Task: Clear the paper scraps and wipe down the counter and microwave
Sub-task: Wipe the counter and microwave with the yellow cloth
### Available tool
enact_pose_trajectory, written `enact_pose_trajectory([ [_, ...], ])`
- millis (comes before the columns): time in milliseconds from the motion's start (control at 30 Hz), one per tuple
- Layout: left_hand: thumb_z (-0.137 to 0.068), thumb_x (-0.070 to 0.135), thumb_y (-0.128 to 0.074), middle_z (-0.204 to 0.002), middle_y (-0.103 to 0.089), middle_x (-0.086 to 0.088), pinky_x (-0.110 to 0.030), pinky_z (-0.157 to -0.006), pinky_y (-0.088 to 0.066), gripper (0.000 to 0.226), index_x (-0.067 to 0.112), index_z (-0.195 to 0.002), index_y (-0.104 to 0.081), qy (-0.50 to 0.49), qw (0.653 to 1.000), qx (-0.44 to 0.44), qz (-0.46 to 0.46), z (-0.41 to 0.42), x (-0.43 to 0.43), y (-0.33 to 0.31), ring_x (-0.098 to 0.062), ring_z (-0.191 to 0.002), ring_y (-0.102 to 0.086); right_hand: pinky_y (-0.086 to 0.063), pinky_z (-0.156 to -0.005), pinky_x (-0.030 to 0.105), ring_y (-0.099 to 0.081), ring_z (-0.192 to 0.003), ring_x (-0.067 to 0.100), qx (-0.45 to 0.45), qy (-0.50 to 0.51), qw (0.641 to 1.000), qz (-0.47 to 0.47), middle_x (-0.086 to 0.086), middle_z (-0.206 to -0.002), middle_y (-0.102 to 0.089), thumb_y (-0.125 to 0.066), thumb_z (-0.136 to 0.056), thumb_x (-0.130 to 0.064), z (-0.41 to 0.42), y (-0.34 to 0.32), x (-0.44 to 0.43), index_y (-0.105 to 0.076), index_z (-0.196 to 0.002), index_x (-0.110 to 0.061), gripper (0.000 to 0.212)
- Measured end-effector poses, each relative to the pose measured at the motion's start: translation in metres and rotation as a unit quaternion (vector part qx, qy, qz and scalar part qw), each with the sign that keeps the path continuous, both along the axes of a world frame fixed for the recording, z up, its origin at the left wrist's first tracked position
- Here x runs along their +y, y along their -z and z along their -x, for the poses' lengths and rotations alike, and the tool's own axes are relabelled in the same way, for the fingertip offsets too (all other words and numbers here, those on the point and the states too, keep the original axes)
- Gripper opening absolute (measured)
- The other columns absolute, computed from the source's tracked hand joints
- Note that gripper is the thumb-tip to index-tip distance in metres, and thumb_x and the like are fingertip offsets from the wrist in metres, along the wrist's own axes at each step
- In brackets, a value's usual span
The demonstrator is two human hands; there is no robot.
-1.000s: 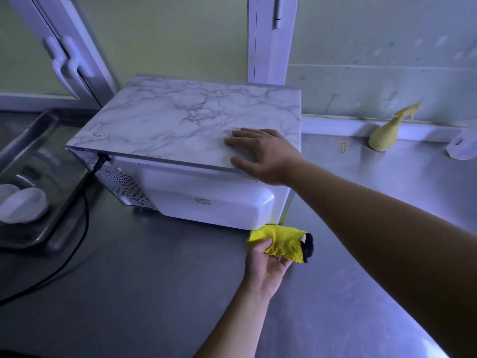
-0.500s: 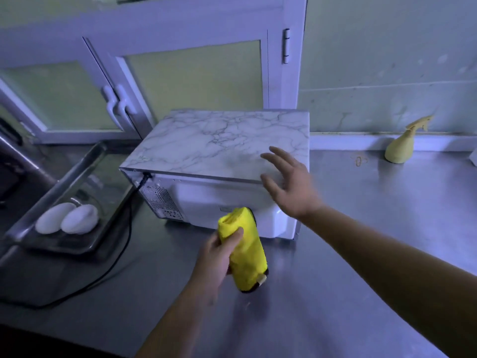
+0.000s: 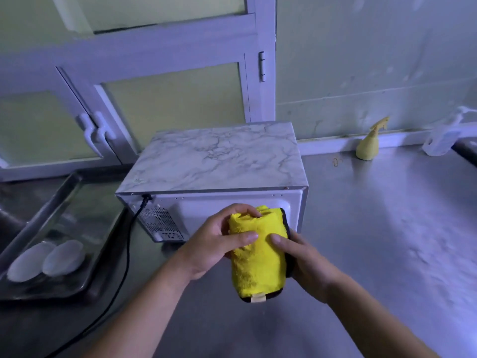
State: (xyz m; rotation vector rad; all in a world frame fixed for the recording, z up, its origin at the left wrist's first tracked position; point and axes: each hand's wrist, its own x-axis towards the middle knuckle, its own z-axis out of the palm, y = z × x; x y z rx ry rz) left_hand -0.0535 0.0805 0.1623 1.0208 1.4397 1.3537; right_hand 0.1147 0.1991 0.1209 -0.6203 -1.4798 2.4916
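Head view: 2 hands meet on 1 folded yellow cloth (image 3: 258, 259), held up off the desk (image 3: 387, 228) in front of the microwave (image 3: 219, 158).
Left grip (image 3: 214, 244): closed around the cloth's upper left side, fingers curled over its top edge and thumb laid across its front.
Right grip (image 3: 307, 262): closed on the cloth's right side, thumb pressing the front and fingers hidden behind it.
Cloth: upright and bunched into a thick fold, with a dark trim and a small tag at its lower end; it touches neither desk nor microwave.
Microwave: stands toward the desk's back edge with its vented rear panel facing the camera; a black cord (image 3: 127, 257) runs from it toward the near left corner.
Paper scraps: none show on the desk; a small mark near the back edge is too faint to identify.
Other things: a yellow spray bottle (image 3: 367, 147) stands at the back edge; a metal tray (image 3: 46, 213) at the left edge holds 2 white oval pieces (image 3: 63, 257).
Done, as judged: the scraps look cleared, and the desk's sheen to the right may mean part of it is wiped.
Left, as judged: the cloth is probably being refolded, so more wiping seems to remain, likely the microwave's rear and sides.
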Motion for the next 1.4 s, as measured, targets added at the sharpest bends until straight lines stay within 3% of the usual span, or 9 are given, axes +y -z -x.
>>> enact_pose_trajectory([
  [100,-0.075,0.034,-0.082,-0.093,-0.064,0.007,-0.025,-0.071,-0.051,0.04,0.029,-0.111,-0.066,0.015,1.0,0.024,0.0,0.024,-0.017,0.003,-0.011,-0.084,-0.061,-0.057,-0.084,0.043,-0.064,-0.118,0.037,0.003,0.012,0.999,0.046,0.02,-0.132,-0.064,-0.075,-0.085,-0.036,0.008,-0.003,-0.02,-0.063,-0.131,-0.009,0.055],
  [200,-0.073,0.035,-0.082,-0.085,-0.063,0.011,-0.026,-0.072,-0.052,0.037,0.03,-0.106,-0.067,0.0,0.997,0.072,0.012,0.048,-0.033,0.01,-0.01,-0.08,-0.061,-0.051,-0.072,0.041,-0.071,-0.099,0.031,-0.034,0.067,0.997,-0.019,0.017,-0.124,-0.069,-0.072,-0.085,-0.036,0.023,-0.012,-0.044,-0.069,-0.122,-0.021,0.04],
  [400,-0.084,0.022,-0.078,-0.12,-0.059,0.011,-0.012,-0.085,-0.045,0.041,0.04,-0.115,-0.057,-0.118,0.978,0.169,-0.037,0.066,-0.064,0.033,0.004,-0.107,-0.058,-0.06,-0.082,0.041,-0.069,-0.11,0.034,-0.004,0.198,0.98,-0.018,0.017,-0.121,-0.071,-0.066,-0.089,-0.029,0.045,-0.014,-0.094,-0.074,-0.114,-0.015,0.03],
  [567,-0.084,0.044,-0.067,-0.126,-0.064,0.006,-0.037,-0.098,-0.051,0.044,0.032,-0.126,-0.058,-0.11,0.994,-0.002,-0.015,0.035,-0.086,0.052,-0.011,-0.116,-0.061,-0.06,-0.082,0.042,-0.07,-0.108,0.033,0.014,0.288,0.957,-0.026,0.016,-0.117,-0.072,-0.065,-0.088,-0.028,0.054,-0.01,-0.132,-0.075,-0.113,-0.018,0.029],
  [733,-0.088,0.053,-0.064,-0.125,-0.069,-0.004,-0.029,-0.089,-0.054,0.051,0.026,-0.132,-0.058,0.096,0.985,-0.146,0.007,0.03,-0.101,0.048,-0.02,-0.116,-0.065,-0.058,-0.084,0.043,-0.071,-0.105,0.032,-0.002,0.322,0.936,-0.143,0.011,-0.114,-0.073,-0.071,-0.089,-0.024,0.051,-0.006,-0.155,-0.072,-0.112,-0.021,0.023],
  [900,-0.091,0.037,-0.065,-0.121,-0.07,-0.011,-0.032,-0.082,-0.058,0.044,0.016,-0.13,-0.061,0.084,0.966,-0.234,0.069,0.02,-0.104,0.059,-0.027,-0.113,-0.067,-0.054,-0.068,0.03,-0.069,-0.081,0.018,-0.004,0.343,0.917,-0.204,0.001,-0.09,-0.07,-0.073,-0.083,-0.01,0.042,-0.004,-0.163,-0.063,-0.084,-0.02,0.014],
  [1133,-0.096,0.053,-0.049,-0.135,-0.063,-0.008,-0.052,-0.102,-0.048,0.052,0.027,-0.141,-0.054,0.062,0.925,-0.34,0.156,0.023,-0.089,0.064,-0.029,-0.123,-0.061,-0.059,-0.08,0.046,-0.071,-0.106,0.035,-0.066,0.299,0.93,0.204,0.019,-0.119,-0.071,-0.072,-0.08,-0.024,0.006,0.018,-0.141,-0.075,-0.113,-0.005,0.039],
  [1233,-0.098,0.051,-0.045,-0.138,-0.061,-0.003,-0.049,-0.096,-0.053,0.048,0.037,-0.144,-0.047,0.078,0.931,-0.316,0.167,0.028,-0.079,0.056,-0.027,-0.124,-0.06,-0.06,-0.079,0.046,-0.07,-0.107,0.036,-0.057,0.265,0.928,0.255,0.019,-0.12,-0.071,-0.074,-0.079,-0.028,-0.003,0.031,-0.137,-0.076,-0.11,-0.006,0.038],
  [1400,-0.09,0.057,-0.048,-0.132,-0.065,-0.004,-0.046,-0.107,-0.044,0.059,0.023,-0.138,-0.056,0.06,0.951,-0.2,0.229,0.034,-0.063,0.045,-0.022,-0.121,-0.062,-0.053,-0.071,0.031,-0.064,-0.08,0.015,-0.108,0.432,0.895,-0.034,-0.007,-0.081,-0.067,-0.07,-0.09,-0.031,0.008,0.054,-0.119,-0.075,-0.089,-0.022,0.01],
])
